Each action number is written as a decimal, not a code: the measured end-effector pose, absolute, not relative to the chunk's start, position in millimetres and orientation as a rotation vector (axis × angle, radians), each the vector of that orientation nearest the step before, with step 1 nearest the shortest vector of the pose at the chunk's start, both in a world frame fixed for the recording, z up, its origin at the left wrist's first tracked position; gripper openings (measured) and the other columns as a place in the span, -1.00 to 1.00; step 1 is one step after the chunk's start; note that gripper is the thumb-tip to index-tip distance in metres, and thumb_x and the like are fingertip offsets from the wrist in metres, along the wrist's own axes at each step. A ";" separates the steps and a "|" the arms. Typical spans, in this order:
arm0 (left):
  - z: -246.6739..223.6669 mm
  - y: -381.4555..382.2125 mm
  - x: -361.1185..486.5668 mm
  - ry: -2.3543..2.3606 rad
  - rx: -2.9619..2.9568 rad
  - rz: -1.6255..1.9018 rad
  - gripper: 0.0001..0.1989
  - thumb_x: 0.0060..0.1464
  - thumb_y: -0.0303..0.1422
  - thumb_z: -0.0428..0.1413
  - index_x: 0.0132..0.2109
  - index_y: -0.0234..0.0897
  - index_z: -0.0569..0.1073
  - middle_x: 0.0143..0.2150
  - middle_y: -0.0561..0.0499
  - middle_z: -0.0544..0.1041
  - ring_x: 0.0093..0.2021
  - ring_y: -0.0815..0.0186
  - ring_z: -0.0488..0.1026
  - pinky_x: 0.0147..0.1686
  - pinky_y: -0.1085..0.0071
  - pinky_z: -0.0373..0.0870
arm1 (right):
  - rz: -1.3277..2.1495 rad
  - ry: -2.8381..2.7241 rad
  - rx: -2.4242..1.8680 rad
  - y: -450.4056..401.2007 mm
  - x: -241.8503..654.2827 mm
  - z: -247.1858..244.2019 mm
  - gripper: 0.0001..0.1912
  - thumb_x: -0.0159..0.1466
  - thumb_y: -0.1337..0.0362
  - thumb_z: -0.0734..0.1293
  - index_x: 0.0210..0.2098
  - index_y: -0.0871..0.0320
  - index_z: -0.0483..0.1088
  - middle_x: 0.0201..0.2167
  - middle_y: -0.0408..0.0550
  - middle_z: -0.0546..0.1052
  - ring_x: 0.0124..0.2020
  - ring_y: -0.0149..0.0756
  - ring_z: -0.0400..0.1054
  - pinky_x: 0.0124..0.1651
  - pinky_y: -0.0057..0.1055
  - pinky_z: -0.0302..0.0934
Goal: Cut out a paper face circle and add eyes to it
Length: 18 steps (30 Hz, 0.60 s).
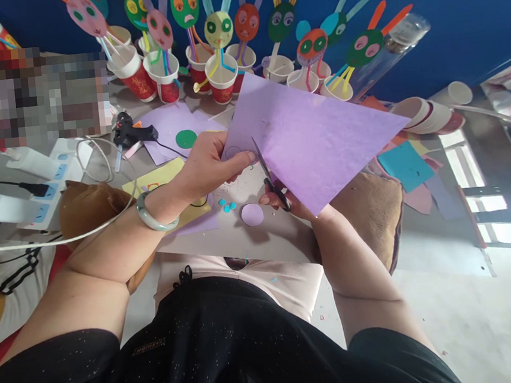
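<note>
A large sheet of purple paper [316,125] is held up over the table, its left edge pinched by my left hand [210,166]. Near my left thumb a drawn circle outline shows on the sheet. My right hand [295,203], partly hidden beneath the paper, grips black-handled scissors [267,172], whose blade lies at the paper's edge. Below, on the table, rest a cut purple paper circle [252,214] and several small blue paper dots [227,205]. A green paper circle [186,139] lies on more purple paper beyond my left wrist.
Paper cups [223,86] with colourful paper-faced figures line the back of the table. A black glue gun [135,132] and a white power strip [61,174] with cables sit at left. Stacked cups [424,115], blue paper [405,166] and a brown cushion [375,216] are at right.
</note>
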<state>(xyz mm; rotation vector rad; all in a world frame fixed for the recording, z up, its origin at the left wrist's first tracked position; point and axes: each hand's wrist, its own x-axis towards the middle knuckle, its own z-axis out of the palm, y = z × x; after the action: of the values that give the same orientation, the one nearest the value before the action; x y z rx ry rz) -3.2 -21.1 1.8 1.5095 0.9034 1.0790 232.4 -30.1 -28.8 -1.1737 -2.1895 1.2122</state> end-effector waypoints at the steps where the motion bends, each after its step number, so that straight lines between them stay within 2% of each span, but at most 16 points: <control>1: 2.0 -21.1 -3.5 0.905 1.510 1.072 -0.79 0.10 -0.37 0.29 -0.46 -0.25 0.46 -0.65 0.12 0.41 -0.62 0.47 0.29 -0.60 0.48 0.19 | 1.236 -2.193 -1.120 -29.2 233.1 -30.5 -0.53 0.37 -0.10 0.44 -0.45 0.08 0.32 -0.60 -0.23 0.37 -0.51 -0.44 0.25 -0.33 -0.37 0.17; 5: 2.2 -20.8 -5.1 0.922 1.522 1.043 -0.78 0.10 -0.37 0.29 -0.45 -0.25 0.44 -0.64 0.12 0.40 -0.61 0.47 0.28 -0.59 0.49 0.17 | 1.263 -2.177 -1.041 -24.9 235.7 -39.0 -0.54 0.32 -0.10 0.48 -0.43 0.07 0.30 -0.63 -0.28 0.35 -0.56 -0.41 0.21 -0.35 -0.35 0.18; 10: 0.8 -19.7 -6.4 0.935 1.553 1.041 -0.75 0.11 -0.33 0.30 -0.47 -0.24 0.43 -0.64 0.11 0.41 -0.60 0.46 0.28 -0.60 0.48 0.17 | 1.310 -2.174 -1.090 -24.5 238.0 -40.3 -0.55 0.33 -0.17 0.46 -0.36 0.05 0.38 -0.65 -0.24 0.33 -0.57 -0.34 0.21 -0.37 -0.29 0.22; 18: 1.4 -19.8 -7.4 0.924 1.553 1.068 -0.74 0.07 -0.33 0.35 -0.48 -0.25 0.45 -0.65 0.11 0.40 -0.61 0.45 0.29 -0.61 0.48 0.14 | 1.285 -2.175 -1.052 -25.1 235.6 -30.5 -0.45 0.30 -0.25 0.46 -0.43 0.05 0.29 -0.66 -0.25 0.32 -0.59 -0.38 0.18 -0.44 -0.32 0.13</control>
<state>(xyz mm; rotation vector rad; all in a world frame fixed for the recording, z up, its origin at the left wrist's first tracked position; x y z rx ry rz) -7.4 -19.8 1.4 1.5533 0.9244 1.0676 235.6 -25.1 -30.5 -1.0519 -2.1753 1.2855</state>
